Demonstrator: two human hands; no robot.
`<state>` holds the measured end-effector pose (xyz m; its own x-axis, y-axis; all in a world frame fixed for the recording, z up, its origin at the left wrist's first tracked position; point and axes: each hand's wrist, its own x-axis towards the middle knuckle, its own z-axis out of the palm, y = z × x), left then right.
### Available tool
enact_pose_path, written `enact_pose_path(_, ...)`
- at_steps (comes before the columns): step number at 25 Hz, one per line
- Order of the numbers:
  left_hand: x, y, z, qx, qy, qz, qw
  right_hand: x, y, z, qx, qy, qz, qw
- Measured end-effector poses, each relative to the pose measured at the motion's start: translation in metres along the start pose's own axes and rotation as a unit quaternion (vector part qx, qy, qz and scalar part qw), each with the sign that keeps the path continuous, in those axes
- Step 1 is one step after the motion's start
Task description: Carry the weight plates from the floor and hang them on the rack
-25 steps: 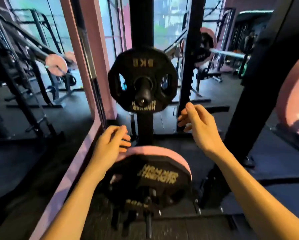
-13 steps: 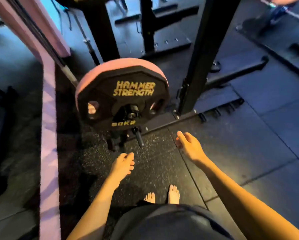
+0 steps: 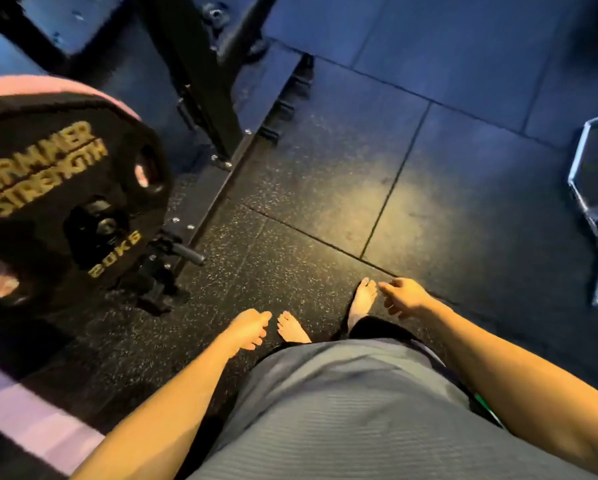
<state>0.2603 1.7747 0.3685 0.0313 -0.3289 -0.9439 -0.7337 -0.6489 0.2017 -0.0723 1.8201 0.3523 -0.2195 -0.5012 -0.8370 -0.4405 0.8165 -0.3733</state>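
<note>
1. The black Hammer Strength weight plate [image 3: 65, 188], marked 20 kg, hangs on a low storage peg of the rack [image 3: 200, 81] at the left edge of the view, with a pink plate [image 3: 58, 85] behind it on the same peg. Both sit clear of the rubber floor [image 3: 325, 188].
2. The black plate stands on edge, its lettered face turned toward the person and slightly to the right. It is a flat disc with no long axis of its own; its bore runs along the peg, roughly horizontal and toward the viewer.
3. A second, bare peg [image 3: 186, 252] sticks out just below and right of the plate, pointing to the right and toward the person.
4. Progress, as a judgement: at least these two plates are hung. No plate lies on the floor in view, so how many remain cannot be told.
5. The left hand [image 3: 249, 329] hangs loose with relaxed fingers and holds nothing. The right hand [image 3: 403, 296] is likewise empty, its fingers slack, well apart from the plate.
6. A chrome hexagonal bar [image 3: 581, 188] lies at the right edge of the floor; it is no plate.
</note>
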Motion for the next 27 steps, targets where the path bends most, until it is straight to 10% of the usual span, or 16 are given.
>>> enact_pose_path(9,0.029,0.158,0.068,0.306,0.006,0.097,0.947,-0.001,0.163,-0.095,0.116,0.059,0.108,0.986)
enact_pose_path(27,0.112,0.624,0.238,0.352,-0.011,0.147,0.924,0.158,0.205,-0.464,0.228,0.062,0.186,0.954)
